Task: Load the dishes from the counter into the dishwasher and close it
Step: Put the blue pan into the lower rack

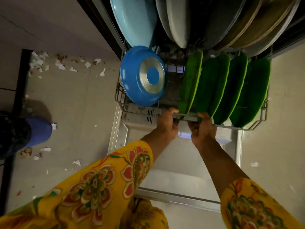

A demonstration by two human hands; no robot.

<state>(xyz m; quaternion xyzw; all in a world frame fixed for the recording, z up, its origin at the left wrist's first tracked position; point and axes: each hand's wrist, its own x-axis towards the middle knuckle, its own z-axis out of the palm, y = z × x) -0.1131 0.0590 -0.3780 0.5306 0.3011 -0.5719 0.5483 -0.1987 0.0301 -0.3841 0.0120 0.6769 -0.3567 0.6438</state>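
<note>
Right now both hands are curling around the front bar of the lower rack (247, 128), the left hand (166, 124) gripping it just below the blue pan and the right hand (203, 128) gripping it close beside, under the first of the green plates; the fingers of each are wrapping over the rail, so neither is free to steady anything else. Yellow flowered sleeves are covering both forearms. Just beyond the knuckles, the green plates (214, 90) are standing on edge in a row along the rack, leaning slightly to one side, and the blue pan (142, 76) is sitting tilted at the rack's left end with its metal base facing up. Further in, larger plates (178, 22), one pale blue and the rest grey and tan, are standing in the rear of the rack under the dark opening. The open dishwasher door (181, 171) is lying flat beneath the arms, and scraps of paper (61, 65) are littering the floor to the left. Loading is looking close to done, with the rack apparently being slid. A hard or uneven shove is the risk: the pan could be knocked off its tilt, leaning plates could clatter together, or the rack could skew and jam, blocking the door.
</note>
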